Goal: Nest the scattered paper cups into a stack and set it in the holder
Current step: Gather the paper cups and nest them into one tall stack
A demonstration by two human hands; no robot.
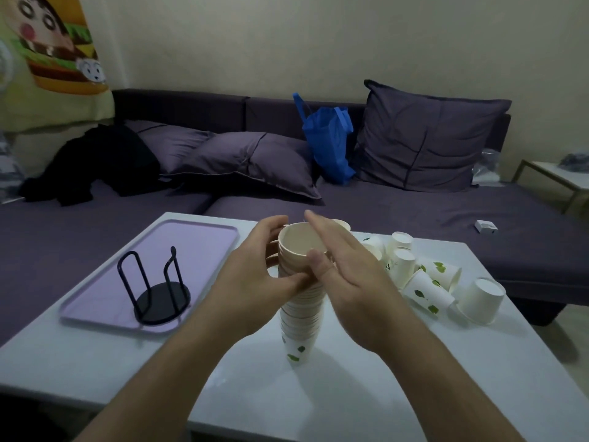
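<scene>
Black wire cup holder with a round base [158,290] stands empty on a lilac rectangular tray [197,237] at the left of the white table [366,393]. Mid-table, a tall nested stack of white paper cups with green leaf print [301,309] stands upright; left hand [255,282] grips its upper part with curled fingers and thumb, right hand [344,269] rests flat-fingered against the top cup's rim, thumb on the wall. Loose leaf-print paper cups [427,275] lie scattered to the right.

White paper cups [427,290] with green leaf prints (the stack [299,317] too), black wire holder [156,288] on a lilac tray [178,237], white table [366,393], purple sofa [414,205], blue bag [330,138]
</scene>
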